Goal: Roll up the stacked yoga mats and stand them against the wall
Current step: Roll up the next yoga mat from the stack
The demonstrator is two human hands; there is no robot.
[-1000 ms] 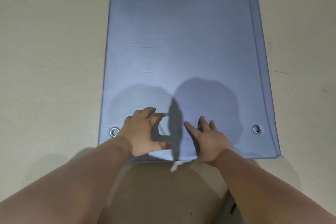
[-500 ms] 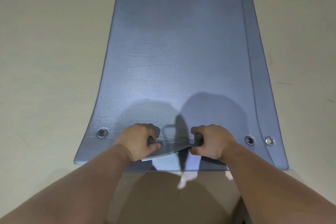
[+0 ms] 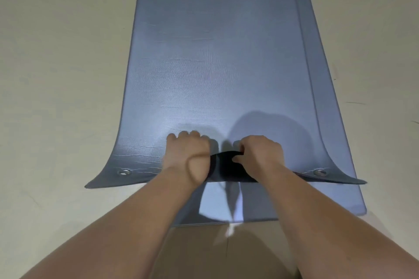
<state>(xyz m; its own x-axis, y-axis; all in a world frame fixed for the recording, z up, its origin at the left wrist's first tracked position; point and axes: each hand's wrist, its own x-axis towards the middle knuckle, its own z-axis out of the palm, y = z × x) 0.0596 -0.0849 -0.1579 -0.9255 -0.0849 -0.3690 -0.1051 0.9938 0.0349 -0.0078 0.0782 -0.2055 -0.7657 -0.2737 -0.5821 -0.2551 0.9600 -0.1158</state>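
Beige floor; left hand, right hand grip top mat edge.

1. The top yoga mat looks like blue foam with a faint sheen and fine creases.
2. Its corner eyelets look like shiny metal.
3. The floor beside the mat is matt, smooth and cream.

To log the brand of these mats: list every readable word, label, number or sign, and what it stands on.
None: no text can be read. The top blue foam yoga mat, the blue mat beneath it, the round metal eyelets and the pale floor show no print, label or number.
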